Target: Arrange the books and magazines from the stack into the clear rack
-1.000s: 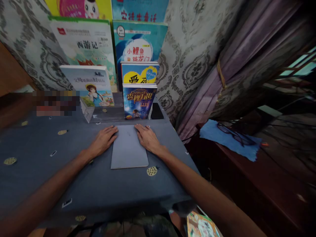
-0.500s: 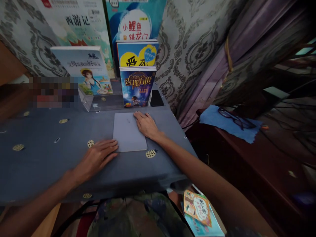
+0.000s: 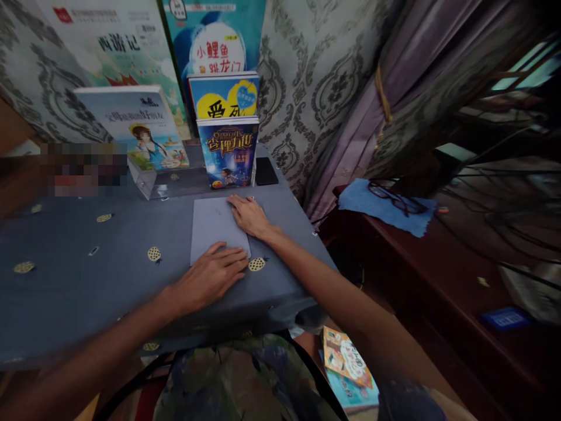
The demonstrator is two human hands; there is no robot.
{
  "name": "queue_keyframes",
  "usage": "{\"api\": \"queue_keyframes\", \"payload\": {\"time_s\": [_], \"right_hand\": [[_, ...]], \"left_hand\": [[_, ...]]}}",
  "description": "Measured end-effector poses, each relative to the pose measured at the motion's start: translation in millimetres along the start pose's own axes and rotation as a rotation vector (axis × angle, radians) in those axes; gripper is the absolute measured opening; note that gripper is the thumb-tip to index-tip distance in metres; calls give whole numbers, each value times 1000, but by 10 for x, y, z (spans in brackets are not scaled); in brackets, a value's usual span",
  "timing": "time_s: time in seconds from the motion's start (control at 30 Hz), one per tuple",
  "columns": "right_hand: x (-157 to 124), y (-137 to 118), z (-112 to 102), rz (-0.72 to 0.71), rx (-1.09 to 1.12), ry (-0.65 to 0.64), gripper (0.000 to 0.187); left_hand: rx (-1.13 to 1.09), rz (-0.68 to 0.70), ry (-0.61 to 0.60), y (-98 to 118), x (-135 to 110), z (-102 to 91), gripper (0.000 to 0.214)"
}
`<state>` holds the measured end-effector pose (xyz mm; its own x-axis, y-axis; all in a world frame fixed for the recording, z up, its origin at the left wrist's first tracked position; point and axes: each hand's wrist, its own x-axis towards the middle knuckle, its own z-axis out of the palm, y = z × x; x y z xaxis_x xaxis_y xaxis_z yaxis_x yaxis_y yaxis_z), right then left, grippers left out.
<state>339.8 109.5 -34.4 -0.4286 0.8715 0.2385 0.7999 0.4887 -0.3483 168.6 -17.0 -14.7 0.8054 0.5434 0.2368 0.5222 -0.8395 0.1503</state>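
Note:
A thin, pale grey-lilac booklet or sheet [image 3: 210, 225] lies flat on the table; its exact kind I cannot tell. My left hand [image 3: 214, 270] rests over its lower edge, fingers stretched toward the bottom right corner. Along the right edge lies my right hand [image 3: 250, 216], palm down, with its fingertips on the top right part. Neither hand grips anything. Just behind the booklet stands a dark blue book [image 3: 228, 153] in a clear acrylic stand [image 3: 149, 182], with a yellow-and-blue book [image 3: 223, 96] behind it.
A light blue book [image 3: 146, 131] leans at the left of the stand, before taller books. A black phone [image 3: 266, 171] lies right of it. Glasses [image 3: 397, 200] rest on a blue cloth [image 3: 377, 210] on the dark red cabinet to the right. Books [image 3: 348, 359] lie low beside my lap.
My left hand has slid right, from the booklet's lower left corner along its bottom edge to the lower right corner. My right hand stays at the right edge. The view has shifted slightly.

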Motion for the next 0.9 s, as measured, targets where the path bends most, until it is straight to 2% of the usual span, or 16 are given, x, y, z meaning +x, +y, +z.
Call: {"api": "queue_keyframes", "payload": {"time_s": [0.17, 0.5, 0.6, 0.77, 0.83, 0.9], "right_hand": [[1, 54, -27, -5, 48, -5, 44], [-54, 61, -68, 24, 68, 23, 39], [-245, 51, -104, -22, 124, 48, 38], [-731, 8, -182, -118, 239, 89, 35], [-869, -18, -210, -138, 281, 91, 33], [-941, -42, -230, -141, 302, 91, 32]], "left_hand": [[-79, 8, -37, 24, 222, -9, 34], [-211, -5, 51, -80, 188, 46, 33], [-210, -4, 76, -88, 186, 94, 34], [-268, -23, 117, -94, 172, 117, 33], [-306, -82, 166, -164, 147, 87, 31], [-273, -222, 249, -297, 99, 39, 32]]}}
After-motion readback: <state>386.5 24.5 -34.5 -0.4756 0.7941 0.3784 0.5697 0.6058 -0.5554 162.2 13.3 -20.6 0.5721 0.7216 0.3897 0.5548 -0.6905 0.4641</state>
